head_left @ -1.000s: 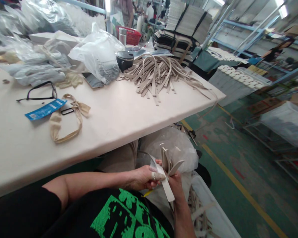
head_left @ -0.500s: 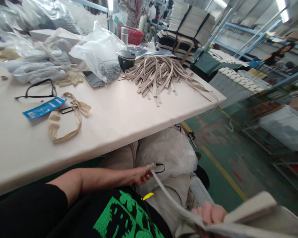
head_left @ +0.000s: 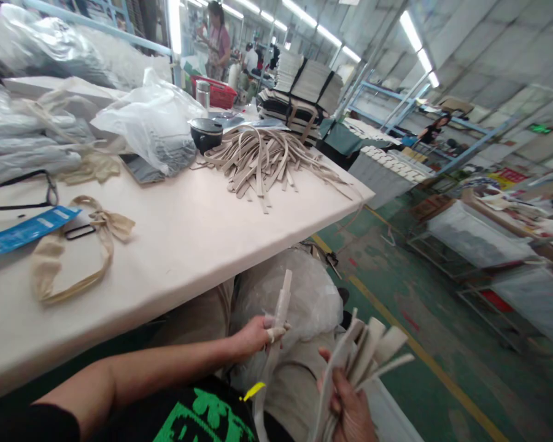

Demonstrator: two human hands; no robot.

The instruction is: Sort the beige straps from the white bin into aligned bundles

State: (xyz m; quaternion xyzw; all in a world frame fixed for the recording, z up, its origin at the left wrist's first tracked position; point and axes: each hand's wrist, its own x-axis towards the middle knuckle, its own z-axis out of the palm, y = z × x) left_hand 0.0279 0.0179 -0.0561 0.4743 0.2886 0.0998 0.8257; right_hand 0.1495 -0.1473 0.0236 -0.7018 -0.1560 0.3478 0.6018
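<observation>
My left hand (head_left: 253,336) is closed on a single beige strap (head_left: 280,301) that sticks up from my fingers over my lap, below the table edge. My right hand (head_left: 350,405) is closed round a bundle of beige straps (head_left: 372,350) that fans out up and to the right. Both hands sit low, in front of a clear plastic bag (head_left: 304,294) on my knees. A yellow tag (head_left: 253,390) shows beside my black and green shirt.
The white table (head_left: 188,233) carries a heap of beige straps (head_left: 262,156), a black pot (head_left: 205,133), plastic bags (head_left: 147,126), a phone (head_left: 140,169), a tied strap loop (head_left: 73,252), a blue card (head_left: 23,228) and glasses (head_left: 23,190). Racks and other people stand beyond, across the green floor (head_left: 418,319).
My right hand has come back in from the far right with the bundle, now held upright near my left hand. The left hand's strap stands up. The camera has tilted upward.
</observation>
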